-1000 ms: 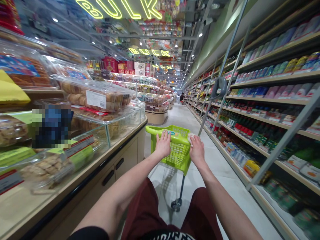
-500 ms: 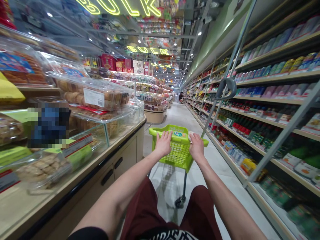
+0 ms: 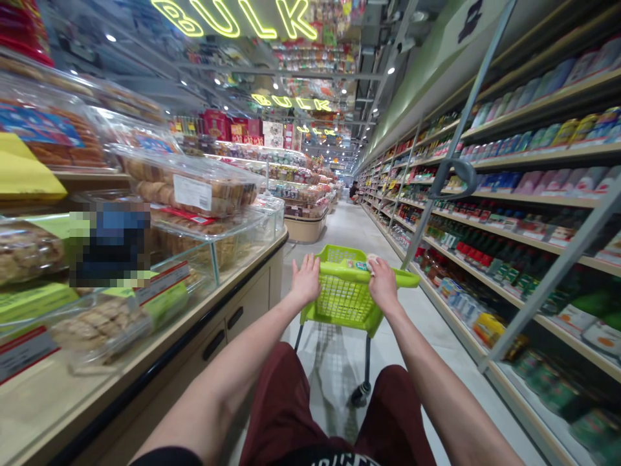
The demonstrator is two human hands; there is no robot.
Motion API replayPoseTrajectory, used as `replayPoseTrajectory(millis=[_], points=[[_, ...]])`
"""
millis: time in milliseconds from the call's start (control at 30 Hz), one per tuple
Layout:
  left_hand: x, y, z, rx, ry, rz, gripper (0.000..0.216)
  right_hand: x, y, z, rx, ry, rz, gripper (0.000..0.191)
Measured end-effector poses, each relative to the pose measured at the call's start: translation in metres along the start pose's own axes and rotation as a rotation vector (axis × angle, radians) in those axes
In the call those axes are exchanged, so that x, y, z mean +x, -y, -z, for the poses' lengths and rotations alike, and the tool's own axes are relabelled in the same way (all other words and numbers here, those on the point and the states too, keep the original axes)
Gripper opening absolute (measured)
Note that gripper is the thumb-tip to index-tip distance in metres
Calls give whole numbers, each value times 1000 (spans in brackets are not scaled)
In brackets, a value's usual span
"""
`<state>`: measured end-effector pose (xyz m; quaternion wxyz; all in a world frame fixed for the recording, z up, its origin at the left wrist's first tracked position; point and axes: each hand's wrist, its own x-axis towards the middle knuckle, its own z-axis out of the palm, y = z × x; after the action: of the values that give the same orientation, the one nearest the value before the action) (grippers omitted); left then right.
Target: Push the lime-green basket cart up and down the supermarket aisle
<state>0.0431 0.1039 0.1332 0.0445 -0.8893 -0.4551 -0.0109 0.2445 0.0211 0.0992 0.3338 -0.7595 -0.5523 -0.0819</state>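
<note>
A lime-green shopping cart [image 3: 339, 307] with a lattice basket stands in front of my knees. My left hand [image 3: 305, 283] lies over the left end of its handle, fingers stretched out and slightly apart. On the right part of the handle is my right hand [image 3: 383, 285], its fingers curled around a crumpled whitish wipe or cloth [image 3: 372, 259] pressed against the bar. A small coloured label [image 3: 361, 265] shows on the handle beside the wipe. My palms and most of the wipe are hidden.
At left, a counter [image 3: 247, 275] carries clear plastic boxes of baked goods [image 3: 194, 184] behind glass. Tall shelves [image 3: 533, 252] of bottles and cans line the right, with a slanted metal ladder [image 3: 436, 200] against them. A person [image 3: 353, 189] is far down the aisle.
My right hand with the wipe stays on the handle's right part. My left hand has shifted left to the handle's end. The cart has turned slightly and sits a little further right.
</note>
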Motion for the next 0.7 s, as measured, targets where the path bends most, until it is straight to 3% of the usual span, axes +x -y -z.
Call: replayPoseTrajectory(millis=[67,233,333,467,600,700], points=[[0,1,0,-10,7,-7,69,3,17,-4,25,26,52,45],[-2,8,3,-29,27,46,73,1,90,-30,77,113,249,44],[-3,16,4,-37,38,79,70,-5,113,-45,86,171,313,43],[-4,25,2,-30,29,111,72,-11,91,-43,67,187,339,53],[-4,28,-3,-21,35,133,73,-11,56,-27,3,90,225,61],[-6,27,-6,-19,67,168,72,-7,66,-26,0,104,218,57]])
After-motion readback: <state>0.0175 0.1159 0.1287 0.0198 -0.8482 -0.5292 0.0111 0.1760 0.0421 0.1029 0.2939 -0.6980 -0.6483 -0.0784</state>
